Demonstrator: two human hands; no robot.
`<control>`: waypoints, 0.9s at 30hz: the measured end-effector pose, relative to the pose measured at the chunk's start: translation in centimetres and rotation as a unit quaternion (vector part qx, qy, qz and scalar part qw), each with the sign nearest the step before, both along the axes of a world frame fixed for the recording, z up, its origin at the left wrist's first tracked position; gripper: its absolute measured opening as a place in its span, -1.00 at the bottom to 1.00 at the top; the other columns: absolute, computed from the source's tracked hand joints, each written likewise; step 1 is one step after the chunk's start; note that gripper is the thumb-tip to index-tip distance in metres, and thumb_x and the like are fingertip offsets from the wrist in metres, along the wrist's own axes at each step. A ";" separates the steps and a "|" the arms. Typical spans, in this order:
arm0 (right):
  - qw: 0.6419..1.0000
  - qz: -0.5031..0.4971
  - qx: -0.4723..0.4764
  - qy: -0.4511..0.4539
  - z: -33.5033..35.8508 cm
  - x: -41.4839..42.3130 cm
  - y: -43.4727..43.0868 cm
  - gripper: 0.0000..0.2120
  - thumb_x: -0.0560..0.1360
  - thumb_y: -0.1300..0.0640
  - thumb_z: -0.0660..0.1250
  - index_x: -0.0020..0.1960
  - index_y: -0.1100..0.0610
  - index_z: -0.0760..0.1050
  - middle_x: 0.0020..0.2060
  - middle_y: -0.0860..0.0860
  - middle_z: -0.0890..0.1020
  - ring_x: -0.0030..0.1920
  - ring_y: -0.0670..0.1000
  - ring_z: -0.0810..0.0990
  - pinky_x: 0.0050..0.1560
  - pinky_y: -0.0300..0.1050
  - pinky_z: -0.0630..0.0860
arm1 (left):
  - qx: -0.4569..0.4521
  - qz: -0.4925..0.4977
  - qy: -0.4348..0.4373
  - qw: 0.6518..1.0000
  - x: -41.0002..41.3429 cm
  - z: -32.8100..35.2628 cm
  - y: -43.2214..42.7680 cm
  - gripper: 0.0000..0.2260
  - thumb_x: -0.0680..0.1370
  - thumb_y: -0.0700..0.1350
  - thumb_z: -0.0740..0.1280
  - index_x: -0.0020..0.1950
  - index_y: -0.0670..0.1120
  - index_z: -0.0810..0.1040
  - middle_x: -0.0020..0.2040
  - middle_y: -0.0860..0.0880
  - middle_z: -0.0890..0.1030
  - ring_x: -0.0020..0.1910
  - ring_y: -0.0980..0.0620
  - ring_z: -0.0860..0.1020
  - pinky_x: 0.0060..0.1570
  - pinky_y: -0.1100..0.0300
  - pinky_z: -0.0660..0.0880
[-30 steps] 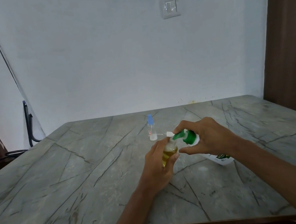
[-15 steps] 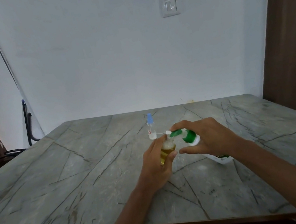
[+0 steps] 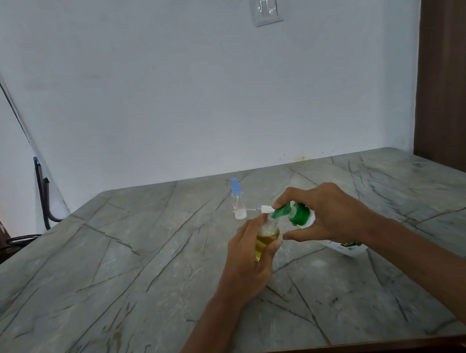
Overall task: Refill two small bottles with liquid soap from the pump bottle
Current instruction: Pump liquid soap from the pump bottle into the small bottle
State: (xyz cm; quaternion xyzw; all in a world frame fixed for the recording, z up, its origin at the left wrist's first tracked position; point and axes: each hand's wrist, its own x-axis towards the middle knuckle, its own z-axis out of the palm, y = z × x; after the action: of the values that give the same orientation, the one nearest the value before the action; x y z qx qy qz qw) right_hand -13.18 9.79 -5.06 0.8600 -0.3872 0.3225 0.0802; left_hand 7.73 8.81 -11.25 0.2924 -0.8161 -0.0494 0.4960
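Table [image 3: 121, 283] bears capped bottle [image 3: 238, 202]; left fingers [image 3: 249, 230] grip small bottle [image 3: 266, 236], right fingers [image 3: 286, 194] seemingly clasp pump bottle [image 3: 299, 214].

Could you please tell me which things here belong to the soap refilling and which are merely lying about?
In the job: pump bottle in the right hand; small bottle of yellow liquid in the left hand; blue-capped small bottle on the table; white spray top beside it.
Lying about: wall switch; black chair frame at left.
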 end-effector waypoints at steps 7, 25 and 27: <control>0.999 -0.023 -0.029 0.039 0.0 0.0 0.5 -0.43 0.42 -0.34 0.34 0.37 -0.28 0.27 -0.14 -0.23 0.62 -0.35 -0.20 0.49 -0.26 -0.46 0.36 | 0.005 -0.001 0.016 1.000 0.0 0.3 0.2 -0.57 0.55 0.04 0.28 0.30 -0.20 0.43 0.10 -0.02 0.55 0.01 0.17 0.51 0.00 0.46 0.42; 0.997 0.030 0.053 -0.056 0.9 0.5 0.6 -0.61 0.35 -0.08 0.56 0.11 -0.11 0.51 -0.42 -0.04 0.61 -0.50 -0.05 0.50 -0.46 -0.36 0.38 | 0.008 -0.005 0.015 1.000 0.0 0.3 0.2 -0.56 0.54 0.08 0.28 0.30 -0.17 0.44 0.10 -0.03 0.58 0.00 0.13 0.55 -0.02 0.30 0.51; 0.996 0.032 0.062 -0.055 1.1 0.6 0.7 -0.58 0.35 -0.10 0.55 0.15 -0.15 0.48 -0.40 -0.06 0.62 -0.48 -0.08 0.52 -0.44 -0.37 0.40 | 0.004 -0.006 0.024 1.000 0.0 0.5 0.3 -0.57 0.55 0.07 0.28 0.30 -0.18 0.44 0.10 -0.03 0.58 -0.01 0.14 0.55 -0.02 0.36 0.49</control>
State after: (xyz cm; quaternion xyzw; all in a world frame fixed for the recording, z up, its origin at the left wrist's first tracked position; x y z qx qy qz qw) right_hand -12.60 10.46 -4.00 0.8562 -0.3831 0.3466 -0.0051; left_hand 7.78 9.16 -10.80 0.2885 -0.8054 -0.0630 0.5139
